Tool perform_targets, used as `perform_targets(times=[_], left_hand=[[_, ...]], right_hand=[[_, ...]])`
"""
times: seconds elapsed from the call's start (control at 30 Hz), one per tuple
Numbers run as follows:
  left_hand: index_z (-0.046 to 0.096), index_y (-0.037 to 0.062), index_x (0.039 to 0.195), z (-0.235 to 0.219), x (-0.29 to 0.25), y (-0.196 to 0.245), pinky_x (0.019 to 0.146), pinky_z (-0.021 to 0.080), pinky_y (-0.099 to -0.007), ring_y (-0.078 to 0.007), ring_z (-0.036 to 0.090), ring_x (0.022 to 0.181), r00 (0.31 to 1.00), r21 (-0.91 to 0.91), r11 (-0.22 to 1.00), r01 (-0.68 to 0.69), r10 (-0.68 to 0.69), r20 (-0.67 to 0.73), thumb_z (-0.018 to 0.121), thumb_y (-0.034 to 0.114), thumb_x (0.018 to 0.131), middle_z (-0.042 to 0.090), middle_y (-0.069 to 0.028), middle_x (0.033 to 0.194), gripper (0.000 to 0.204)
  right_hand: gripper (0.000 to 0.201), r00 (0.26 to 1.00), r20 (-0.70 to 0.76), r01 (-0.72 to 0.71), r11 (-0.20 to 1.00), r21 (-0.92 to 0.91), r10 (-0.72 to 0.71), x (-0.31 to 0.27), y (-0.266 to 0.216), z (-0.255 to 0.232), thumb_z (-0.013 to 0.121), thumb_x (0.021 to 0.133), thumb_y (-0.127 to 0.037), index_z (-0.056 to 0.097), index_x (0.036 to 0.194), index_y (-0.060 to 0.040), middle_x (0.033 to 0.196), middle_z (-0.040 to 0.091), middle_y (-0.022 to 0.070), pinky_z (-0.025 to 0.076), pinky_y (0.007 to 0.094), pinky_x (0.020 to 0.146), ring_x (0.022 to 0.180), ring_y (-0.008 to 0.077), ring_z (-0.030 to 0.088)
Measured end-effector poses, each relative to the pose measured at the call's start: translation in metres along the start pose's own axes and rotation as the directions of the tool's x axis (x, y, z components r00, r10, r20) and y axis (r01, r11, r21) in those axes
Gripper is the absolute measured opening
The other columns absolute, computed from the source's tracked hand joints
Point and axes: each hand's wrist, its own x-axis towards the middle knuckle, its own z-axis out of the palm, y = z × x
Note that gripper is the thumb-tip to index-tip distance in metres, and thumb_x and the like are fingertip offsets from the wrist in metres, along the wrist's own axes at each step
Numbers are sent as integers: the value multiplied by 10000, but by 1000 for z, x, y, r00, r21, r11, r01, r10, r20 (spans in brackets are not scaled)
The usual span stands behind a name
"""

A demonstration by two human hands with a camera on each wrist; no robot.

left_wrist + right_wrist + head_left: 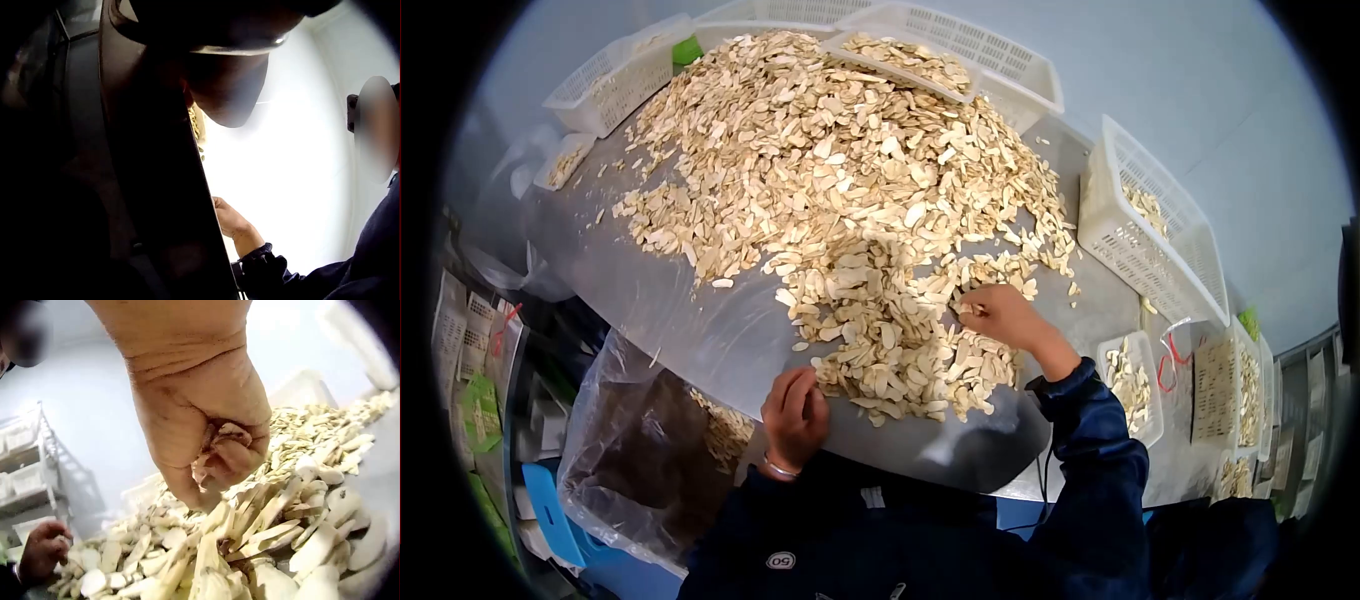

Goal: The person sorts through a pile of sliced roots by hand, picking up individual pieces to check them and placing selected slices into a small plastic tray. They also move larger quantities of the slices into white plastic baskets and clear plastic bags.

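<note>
A large heap of pale, flat slices (800, 160) covers the metal table, and a smaller pile (880, 330) extends from it toward the person. At this pile's right side is the right hand (1005, 318), fingers curled. In the right wrist view that hand (194, 406) has thumb and fingers closed over the slices (269, 528), with a pale piece showing inside the curl. The left hand (795, 418) rests by the near table edge, left of the pile, its fingers loosely curled with nothing visible in them. Its own wrist view is mostly dark.
White perforated baskets (1150, 225) stand along the far and right edges, some with slices. A small tray (1132, 385) of slices sits right of the right arm. Below the table's left edge lies a clear plastic bag (635, 440). Red string (1168, 360) lies near the tray.
</note>
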Motion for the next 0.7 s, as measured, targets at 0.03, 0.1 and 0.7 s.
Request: perform_targets(times=[0.03, 0.1, 0.7], left_hand=[[663, 5, 1054, 0, 0, 0, 694, 566, -382, -343, 688, 828, 1000, 6, 1000, -10, 10, -1, 649, -33, 807, 674, -161, 1053, 250], [660, 12, 1062, -1, -2, 0, 701, 568, -391, -347, 686, 846, 1000, 16, 1000, 0, 0, 7, 649, -26, 810, 670, -157, 1057, 255], [656, 4, 1069, 0, -2, 0, 718, 562, -386, -353, 682, 830, 999, -13, 1000, 11, -11, 36, 632, -27, 808, 669, -170, 1060, 263]], right_hand=[[230, 998, -7, -53, 984, 171, 54, -2, 8, -2, 687, 899, -223, 699, 1002, -19, 795, 650, 123, 484, 380, 672, 734, 245, 615], [238, 985, 56, -172, 918, 358, 163, -5, 23, -3, 671, 930, -239, 681, 984, -8, 763, 613, 80, 466, 354, 658, 724, 179, 571], [140, 941, 90, -299, 677, 673, 327, -24, 35, 4, 627, 966, -185, 667, 923, -58, 725, 530, -89, 373, 206, 563, 636, 17, 460]])
